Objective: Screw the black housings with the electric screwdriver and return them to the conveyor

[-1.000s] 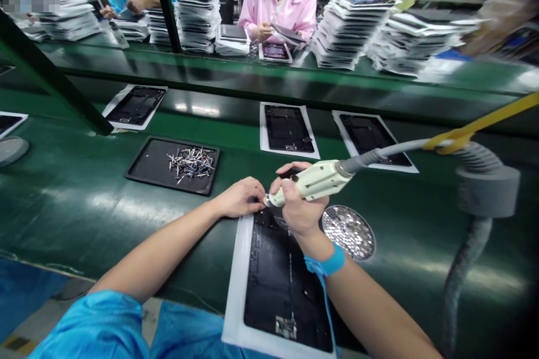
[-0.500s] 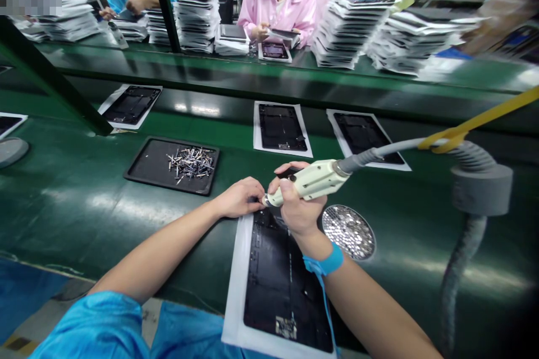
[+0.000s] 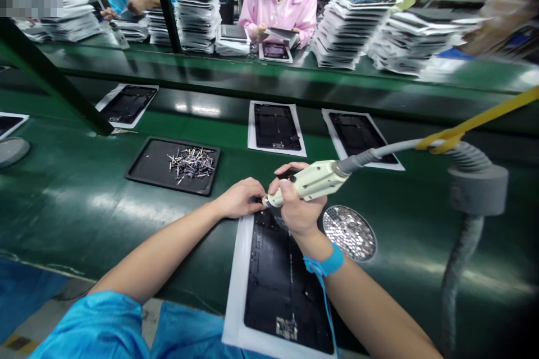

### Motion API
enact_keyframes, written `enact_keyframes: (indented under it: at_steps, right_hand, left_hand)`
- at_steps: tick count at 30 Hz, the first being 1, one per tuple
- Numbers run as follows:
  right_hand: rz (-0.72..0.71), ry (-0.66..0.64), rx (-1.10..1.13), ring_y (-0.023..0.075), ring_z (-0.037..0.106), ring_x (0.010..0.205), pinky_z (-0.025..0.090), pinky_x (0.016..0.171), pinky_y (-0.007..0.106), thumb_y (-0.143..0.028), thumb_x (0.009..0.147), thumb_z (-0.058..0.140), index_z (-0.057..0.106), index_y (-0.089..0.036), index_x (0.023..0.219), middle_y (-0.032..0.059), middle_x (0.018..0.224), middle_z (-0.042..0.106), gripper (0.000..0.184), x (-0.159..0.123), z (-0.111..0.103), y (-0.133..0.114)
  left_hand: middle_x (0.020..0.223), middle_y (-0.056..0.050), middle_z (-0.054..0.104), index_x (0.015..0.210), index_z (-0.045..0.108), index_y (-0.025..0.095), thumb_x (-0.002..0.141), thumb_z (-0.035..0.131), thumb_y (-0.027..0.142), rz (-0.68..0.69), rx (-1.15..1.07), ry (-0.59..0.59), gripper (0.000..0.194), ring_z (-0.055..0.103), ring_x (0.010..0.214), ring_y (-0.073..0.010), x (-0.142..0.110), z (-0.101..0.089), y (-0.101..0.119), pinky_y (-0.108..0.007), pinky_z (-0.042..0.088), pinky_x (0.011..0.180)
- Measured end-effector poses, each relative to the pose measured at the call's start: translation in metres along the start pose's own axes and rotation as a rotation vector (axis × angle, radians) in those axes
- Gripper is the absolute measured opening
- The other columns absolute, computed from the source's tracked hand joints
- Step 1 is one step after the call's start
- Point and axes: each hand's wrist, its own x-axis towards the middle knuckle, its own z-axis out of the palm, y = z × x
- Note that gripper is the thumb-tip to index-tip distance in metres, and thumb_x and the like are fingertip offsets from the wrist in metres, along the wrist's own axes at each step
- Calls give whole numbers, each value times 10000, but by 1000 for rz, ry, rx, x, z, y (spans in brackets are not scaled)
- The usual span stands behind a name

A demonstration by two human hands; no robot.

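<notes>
A black tablet back panel (image 3: 282, 280) on a white sheet lies on the green bench right in front of me. My right hand (image 3: 297, 207) is closed around a cream electric screwdriver (image 3: 311, 181), its tip pointing left and down at the panel's far left corner. There my left hand (image 3: 240, 197) rests with fingers curled and pinched beside the tip; what it pinches is hidden. A grey hose (image 3: 391, 149) runs from the screwdriver to the right. A blue strap (image 3: 326, 265) circles my right wrist.
A black tray (image 3: 143, 171) with a pile of small metal parts (image 3: 191, 161) sits to the left. A round dish of screws (image 3: 349, 232) lies right of my hand. Three more panels (image 3: 274, 127) ride the belt beyond. People work behind stacked panels (image 3: 349, 28).
The panels on the belt have slid leftwards. My hands and the screwdriver have stayed in place at the panel's corner.
</notes>
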Motion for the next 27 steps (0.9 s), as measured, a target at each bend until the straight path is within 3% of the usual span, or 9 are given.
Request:
enact_keyframes:
  at_steps: [10,17,27]
  right_hand:
    - [-5,-8,1,104,646,564,602,557,289,-271,900,698,561,-250,1121,-7,944,650,260,-1,-3,6]
    - [-14,8,-18,106,645,556,586,510,273,-273,903,701,559,-246,1112,1,958,660,255,1,-2,3]
    - [-22,19,4,101,643,549,575,500,269,-248,909,704,587,-254,1116,-5,968,662,238,2,-2,3]
  left_hand:
    - [912,-44,678,912,670,194,872,707,198,9,11,20,54,617,938,-205,0,3,-1,-320,492,867]
    - [921,-41,691,940,677,193,853,723,174,14,-1,26,101,624,944,-202,-2,0,0,-325,493,892]
    - [957,-52,718,818,718,193,855,746,199,-11,-39,31,47,643,968,-194,-2,1,-1,-325,509,915]
